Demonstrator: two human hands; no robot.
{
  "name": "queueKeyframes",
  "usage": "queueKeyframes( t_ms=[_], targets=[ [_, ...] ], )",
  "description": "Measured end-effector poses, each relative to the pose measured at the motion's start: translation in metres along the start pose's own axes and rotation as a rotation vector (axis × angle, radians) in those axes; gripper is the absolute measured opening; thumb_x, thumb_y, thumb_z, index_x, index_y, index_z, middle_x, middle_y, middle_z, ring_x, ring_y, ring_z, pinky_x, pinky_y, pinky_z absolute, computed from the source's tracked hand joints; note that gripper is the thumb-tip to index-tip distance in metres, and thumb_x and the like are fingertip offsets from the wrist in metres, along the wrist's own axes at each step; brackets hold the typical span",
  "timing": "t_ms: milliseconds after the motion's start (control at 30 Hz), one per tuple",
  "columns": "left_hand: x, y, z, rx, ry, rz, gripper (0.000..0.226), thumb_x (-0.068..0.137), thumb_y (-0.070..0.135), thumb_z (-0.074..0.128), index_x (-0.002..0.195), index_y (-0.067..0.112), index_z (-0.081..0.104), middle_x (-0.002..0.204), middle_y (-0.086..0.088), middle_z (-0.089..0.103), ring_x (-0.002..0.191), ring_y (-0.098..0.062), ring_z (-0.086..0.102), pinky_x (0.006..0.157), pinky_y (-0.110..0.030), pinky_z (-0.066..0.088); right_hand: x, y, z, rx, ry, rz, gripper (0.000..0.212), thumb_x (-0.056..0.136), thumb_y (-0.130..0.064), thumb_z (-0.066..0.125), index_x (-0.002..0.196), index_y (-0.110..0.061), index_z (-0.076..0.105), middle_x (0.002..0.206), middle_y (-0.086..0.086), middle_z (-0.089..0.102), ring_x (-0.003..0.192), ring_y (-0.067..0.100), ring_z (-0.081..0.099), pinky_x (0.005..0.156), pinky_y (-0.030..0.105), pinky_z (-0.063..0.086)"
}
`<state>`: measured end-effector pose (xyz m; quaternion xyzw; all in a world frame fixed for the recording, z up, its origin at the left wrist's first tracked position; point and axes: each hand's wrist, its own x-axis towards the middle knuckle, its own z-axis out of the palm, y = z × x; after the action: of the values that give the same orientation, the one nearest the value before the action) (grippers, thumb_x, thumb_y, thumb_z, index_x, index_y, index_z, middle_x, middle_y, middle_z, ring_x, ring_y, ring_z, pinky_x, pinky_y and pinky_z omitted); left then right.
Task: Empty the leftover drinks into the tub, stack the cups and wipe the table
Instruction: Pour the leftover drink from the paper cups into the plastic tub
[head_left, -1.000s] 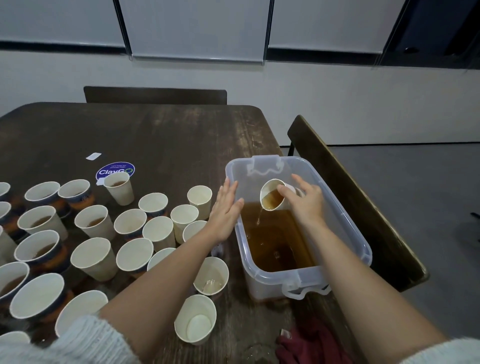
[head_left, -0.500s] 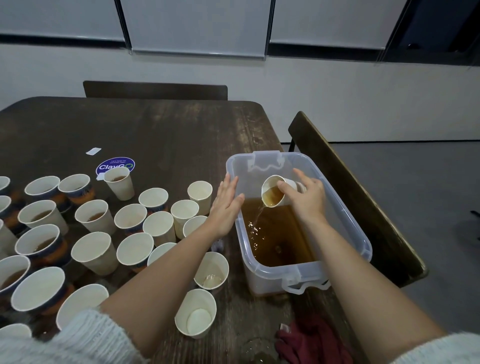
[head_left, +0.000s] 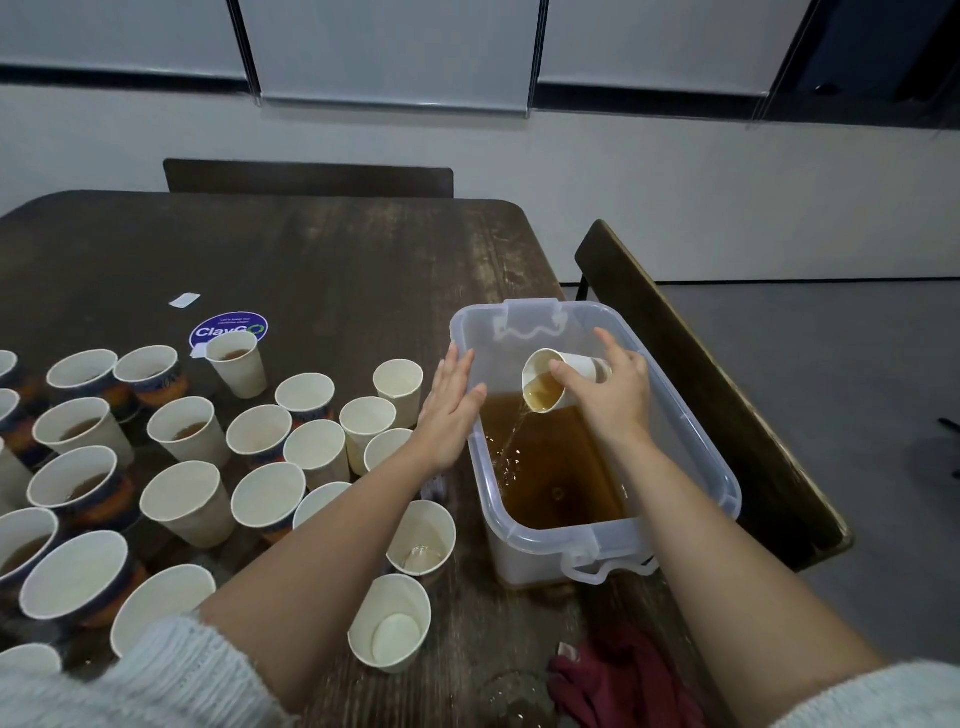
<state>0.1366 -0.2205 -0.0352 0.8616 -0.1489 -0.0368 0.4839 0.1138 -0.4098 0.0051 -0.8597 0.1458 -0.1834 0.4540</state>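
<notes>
A: Any writing legible?
B: One round purple sticker (head_left: 229, 331) on the tabletop (head_left: 322, 270), reads "ClayGO". Smaller print above it, too fine to read. A cup (head_left: 236, 364) with brown liquid stands on its near edge. A blank white slip (head_left: 184, 300) lies just beyond.

A: Hands?
B: Right hand (head_left: 613, 395) grips a tipped paper cup (head_left: 550, 382) over the tub (head_left: 722, 467); a thin amber stream falls into the brown liquid (head_left: 561, 478) inside. Left hand (head_left: 449, 410), fingers straight and together, lies flat against the tub's left wall.

A: Where is the tub?
B: At the tabletop's right edge. Many paper cups (head_left: 270, 499) crowd the left side, some holding dregs. A dark red cloth (head_left: 618, 680) sits at the near edge. A chair back (head_left: 691, 374) stands along the right edge.

A: Changes over the last second?
B: The cup is tilted further and holds less; the stream continues. The left hand has stayed on the wall.
</notes>
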Motion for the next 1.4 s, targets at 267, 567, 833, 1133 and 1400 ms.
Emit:
queueKeyframes(
  t_ms=[267,567,833,1133,1400],
  targets=[
    [0.0,-0.001,0.0,-0.003,-0.001,-0.003,0.052,0.105,0.039,0.024,0.153,0.032,0.003,0.161,0.009,-0.012,0.148,-0.014,-0.011,0.12,-0.052,0.0,0.001,0.001,0.0,-0.011,0.008,-0.015,0.08,0.081,-0.044,0.074,0.149,-0.027,0.036,0.143,0.007,0.037,0.125,0.022,0.044,0.085,0.023,0.036],
    [-0.001,-0.002,0.0,-0.011,-0.002,0.008,0.054,0.104,0.04,0.024,0.153,0.031,0.003,0.161,0.008,-0.013,0.148,-0.015,-0.011,0.12,-0.053,0.001,0.004,0.007,0.004,-0.031,0.018,-0.05,0.084,0.078,-0.047,0.076,0.149,-0.029,0.035,0.139,0.006,0.038,0.123,0.02,0.044,0.087,0.024,0.038],
    [-0.001,0.0,0.0,-0.031,-0.008,-0.009,0.067,0.093,0.055,0.022,0.153,0.032,0.004,0.161,0.01,-0.013,0.148,-0.014,-0.011,0.12,-0.052,0.001,0.004,0.008,0.004,-0.045,0.033,-0.069,0.084,0.078,-0.047,0.076,0.148,-0.03,0.034,0.139,0.006,0.038,0.124,0.021,0.044,0.087,0.024,0.038],
    [-0.001,-0.001,0.0,-0.027,0.001,0.001,0.056,0.102,0.045,0.025,0.153,0.031,0.004,0.161,0.009,-0.012,0.148,-0.015,-0.01,0.12,-0.053,0.002,0.006,0.01,0.005,-0.059,0.032,-0.094,0.087,0.076,-0.044,0.079,0.149,-0.032,0.033,0.138,0.005,0.037,0.123,0.021,0.043,0.088,0.024,0.038],
    [0.0,-0.004,0.001,-0.026,0.0,0.008,0.057,0.102,0.046,0.024,0.153,0.033,0.002,0.161,0.01,-0.013,0.148,-0.015,-0.011,0.12,-0.054,0.002,0.005,0.011,0.006,-0.091,0.044,-0.136,0.086,0.076,-0.044,0.079,0.148,-0.032,0.034,0.139,0.006,0.037,0.125,0.023,0.043,0.088,0.026,0.04]
  ],
)
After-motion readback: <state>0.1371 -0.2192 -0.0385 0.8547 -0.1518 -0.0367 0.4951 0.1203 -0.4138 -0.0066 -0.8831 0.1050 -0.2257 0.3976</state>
